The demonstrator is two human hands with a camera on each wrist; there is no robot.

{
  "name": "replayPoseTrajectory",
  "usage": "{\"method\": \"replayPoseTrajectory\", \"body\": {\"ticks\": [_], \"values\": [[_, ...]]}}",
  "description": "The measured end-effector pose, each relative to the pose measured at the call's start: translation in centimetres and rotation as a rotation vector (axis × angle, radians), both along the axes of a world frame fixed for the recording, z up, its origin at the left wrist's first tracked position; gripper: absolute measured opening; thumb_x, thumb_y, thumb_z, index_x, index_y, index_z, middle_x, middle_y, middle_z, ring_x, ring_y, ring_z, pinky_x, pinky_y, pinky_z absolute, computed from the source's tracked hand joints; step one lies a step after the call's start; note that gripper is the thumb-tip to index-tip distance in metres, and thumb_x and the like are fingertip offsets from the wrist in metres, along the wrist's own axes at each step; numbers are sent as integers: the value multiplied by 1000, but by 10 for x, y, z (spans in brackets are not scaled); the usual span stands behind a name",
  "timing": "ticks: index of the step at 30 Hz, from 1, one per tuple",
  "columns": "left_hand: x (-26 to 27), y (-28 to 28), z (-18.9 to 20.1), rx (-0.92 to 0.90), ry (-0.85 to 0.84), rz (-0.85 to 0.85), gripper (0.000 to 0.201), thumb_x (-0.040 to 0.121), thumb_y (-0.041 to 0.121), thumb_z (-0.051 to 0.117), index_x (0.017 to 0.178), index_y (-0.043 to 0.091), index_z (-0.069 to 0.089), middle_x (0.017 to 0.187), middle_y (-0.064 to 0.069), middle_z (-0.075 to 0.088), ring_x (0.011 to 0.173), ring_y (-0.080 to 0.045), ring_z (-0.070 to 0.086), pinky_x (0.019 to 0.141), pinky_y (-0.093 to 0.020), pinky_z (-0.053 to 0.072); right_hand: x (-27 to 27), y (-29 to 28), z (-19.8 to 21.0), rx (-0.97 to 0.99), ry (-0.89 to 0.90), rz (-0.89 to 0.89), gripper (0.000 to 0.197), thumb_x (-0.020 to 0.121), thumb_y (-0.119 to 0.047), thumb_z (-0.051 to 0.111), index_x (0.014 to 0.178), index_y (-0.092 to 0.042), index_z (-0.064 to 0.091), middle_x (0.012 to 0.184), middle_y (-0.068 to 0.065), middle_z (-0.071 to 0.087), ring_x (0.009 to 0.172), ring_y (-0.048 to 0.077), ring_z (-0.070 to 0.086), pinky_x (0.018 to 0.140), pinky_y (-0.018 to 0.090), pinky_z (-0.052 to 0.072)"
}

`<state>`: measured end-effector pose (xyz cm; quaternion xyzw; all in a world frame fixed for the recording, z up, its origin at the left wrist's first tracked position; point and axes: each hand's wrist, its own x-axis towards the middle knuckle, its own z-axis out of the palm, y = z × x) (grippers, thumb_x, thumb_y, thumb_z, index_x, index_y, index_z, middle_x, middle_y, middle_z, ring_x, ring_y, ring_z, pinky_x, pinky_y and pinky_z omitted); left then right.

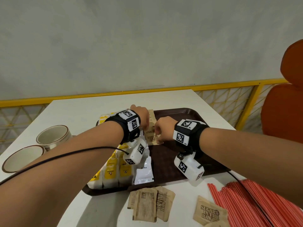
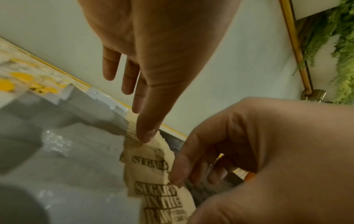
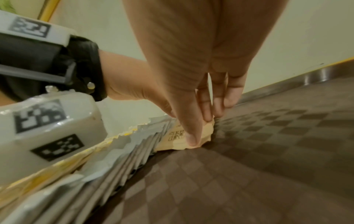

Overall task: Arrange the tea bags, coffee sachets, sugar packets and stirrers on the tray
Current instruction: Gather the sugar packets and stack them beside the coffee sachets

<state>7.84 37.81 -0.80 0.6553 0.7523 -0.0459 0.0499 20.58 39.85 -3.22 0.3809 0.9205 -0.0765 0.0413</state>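
A brown tray (image 1: pixel 180 115) holds yellow-and-white tea bags (image 1: pixel 113 171) on its left, white coffee sachets (image 1: pixel 144 172) beside them, and a row of brown sugar packets (image 1: pixel 151 136) toward the middle. My left hand (image 1: pixel 142 118) reaches over the row's far end with straight fingers, and one fingertip (image 2: pixel 145 136) touches a packet. My right hand (image 1: pixel 161 130) is at the row's near end and pinches the front sugar packet (image 3: pixel 176 136) between thumb (image 3: pixel 191 141) and fingers. Red stirrers (image 1: pixel 246 202) lie on the table at the front right.
Loose sugar packets (image 1: pixel 150 203) lie on the white table in front of the tray, with another (image 1: pixel 209 210) near the stirrers. Two cups (image 1: pixel 52 136) stand at the left. An orange chair (image 1: pixel 285 108) is at the right, and a yellow railing runs behind the table.
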Motion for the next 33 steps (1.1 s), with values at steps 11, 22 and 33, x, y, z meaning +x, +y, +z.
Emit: {"method": "replayPoseTrajectory", "body": {"ticks": [11, 22, 33], "values": [[11, 12, -2, -123, 220, -13, 15, 86, 34, 66, 93, 22, 60, 102, 0, 59, 112, -22, 52, 79, -28, 26, -1, 0, 3, 25, -56, 38, 46, 72, -37, 79, 102, -5, 66, 97, 9, 67, 77, 20, 56, 67, 29, 47], [-5, 12, 7, 63, -69, -21, 18, 89, 20, 64, 105, 20, 72, 118, 3, 63, 113, -20, 56, 84, -25, 36, -2, 2, 4, 28, -24, 14, 37, 72, -24, 78, 100, -1, 68, 100, 12, 67, 79, 22, 58, 68, 31, 51], [-41, -4, 2, 182, -222, 101, 14, 89, 18, 62, 99, 23, 70, 119, 0, 62, 113, -21, 55, 95, -30, 41, -10, 5, 3, 0, 2, -43, 41, 75, -24, 77, 103, 5, 69, 110, 18, 67, 82, 24, 60, 73, 32, 52]]}}
